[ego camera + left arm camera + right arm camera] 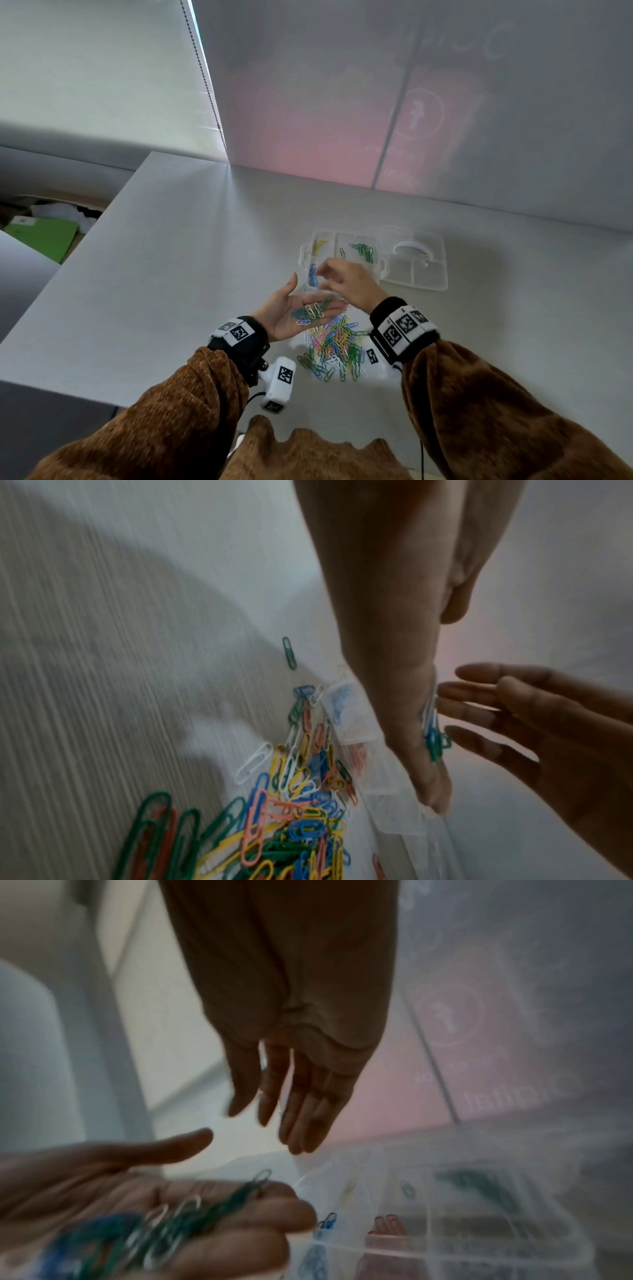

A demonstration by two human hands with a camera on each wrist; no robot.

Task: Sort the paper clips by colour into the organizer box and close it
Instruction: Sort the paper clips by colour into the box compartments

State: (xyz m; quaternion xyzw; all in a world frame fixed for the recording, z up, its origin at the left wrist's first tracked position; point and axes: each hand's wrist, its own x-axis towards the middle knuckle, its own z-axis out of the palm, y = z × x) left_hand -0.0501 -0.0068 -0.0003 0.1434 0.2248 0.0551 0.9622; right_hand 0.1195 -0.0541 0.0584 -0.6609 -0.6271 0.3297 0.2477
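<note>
My left hand (pixel 305 310) lies palm up with flat fingers, carrying several green, white and blue paper clips (pixel 313 311) (pixel 164 1226). It hovers between the mixed pile of clips (pixel 337 346) (pixel 298 804) and the clear organizer box (pixel 378 270). My right hand (pixel 342 279) (pixel 298 1096) hangs over the box's near-left compartments with loose, spread fingers and nothing seen in it. The box holds yellow clips (pixel 318 247), green clips (pixel 363 251) and blue clips (pixel 312 275); a red clip (pixel 387 1226) shows in the right wrist view. Its lid (pixel 414 263) lies open to the right.
The white table (pixel 191 260) ends at a left edge, beyond which a green folder (pixel 37 236) lies lower down. A pale wall (pixel 342 102) rises close behind the box. One green clip (pixel 289 653) lies apart from the pile.
</note>
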